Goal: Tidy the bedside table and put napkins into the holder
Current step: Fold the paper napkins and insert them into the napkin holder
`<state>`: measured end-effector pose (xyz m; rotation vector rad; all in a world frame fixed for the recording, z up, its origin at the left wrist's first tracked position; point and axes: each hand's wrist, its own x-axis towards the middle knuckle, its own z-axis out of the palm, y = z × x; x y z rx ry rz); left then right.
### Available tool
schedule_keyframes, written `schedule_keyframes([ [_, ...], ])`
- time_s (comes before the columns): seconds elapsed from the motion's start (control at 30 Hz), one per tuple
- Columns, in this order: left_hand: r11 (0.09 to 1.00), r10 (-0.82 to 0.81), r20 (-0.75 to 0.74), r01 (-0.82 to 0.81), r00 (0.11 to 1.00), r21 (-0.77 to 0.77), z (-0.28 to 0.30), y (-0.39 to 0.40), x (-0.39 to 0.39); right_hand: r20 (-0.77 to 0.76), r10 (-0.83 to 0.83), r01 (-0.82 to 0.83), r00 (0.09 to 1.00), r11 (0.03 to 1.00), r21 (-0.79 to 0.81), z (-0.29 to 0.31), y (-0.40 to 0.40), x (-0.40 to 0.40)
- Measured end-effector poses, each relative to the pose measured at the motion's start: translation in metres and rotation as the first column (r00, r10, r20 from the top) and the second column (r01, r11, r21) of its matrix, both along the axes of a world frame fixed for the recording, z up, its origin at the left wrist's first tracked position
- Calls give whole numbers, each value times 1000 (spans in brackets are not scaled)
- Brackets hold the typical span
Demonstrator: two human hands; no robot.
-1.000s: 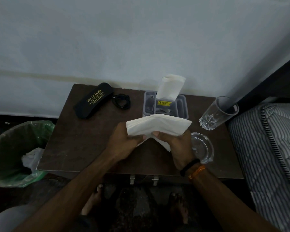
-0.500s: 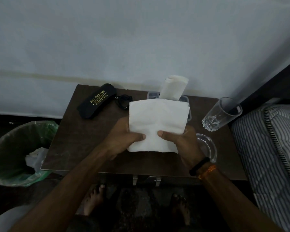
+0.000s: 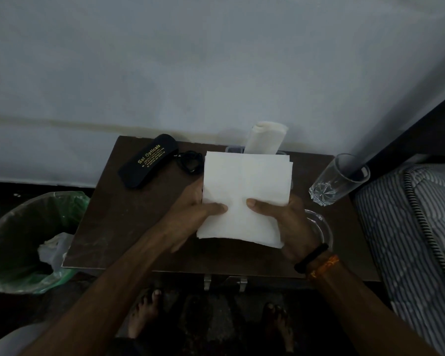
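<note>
I hold a folded white napkin [image 3: 244, 186] flat and upright above the middle of the dark bedside table [image 3: 118, 222]. My left hand [image 3: 190, 214] grips its left edge, thumb lying across the front. My right hand [image 3: 285, 222] grips the right edge the same way. Behind the napkin the grey napkin holder [image 3: 233, 149] is almost fully hidden; only a bit of its rim shows. A rolled white napkin [image 3: 266, 136] sticks up out of it.
A black spectacle case [image 3: 148, 160] and a coiled black cord [image 3: 190, 161] lie at the back left. A drinking glass [image 3: 338, 179] stands at the right, a clear glass ashtray [image 3: 321, 227] by my right wrist. A green-lined bin [image 3: 23, 242] stands left, a mattress [image 3: 416, 240] right.
The napkin went from a bunched fold to a flat sheet held upright in both hands, and it now covers the holder. Both thumbs moved onto its front.
</note>
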<state>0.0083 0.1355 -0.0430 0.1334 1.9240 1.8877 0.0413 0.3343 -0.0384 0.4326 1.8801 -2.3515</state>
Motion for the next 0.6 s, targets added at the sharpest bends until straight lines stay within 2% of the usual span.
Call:
schedule_keyframes([
  [0.17, 999, 4, -14, -5, 1000, -43, 4, -2, -2, 37, 50, -51, 998, 999, 8, 6, 7, -1],
  [0.4, 997, 70, -46, -72, 996, -33, 5, 0, 1, 51, 144, -138, 988, 985, -104, 5, 5, 2],
  [0.6, 987, 92, 19, -93, 996, 130, 11, 0, 3, 51, 195, -171, 979, 938, -302, 9, 3, 1],
])
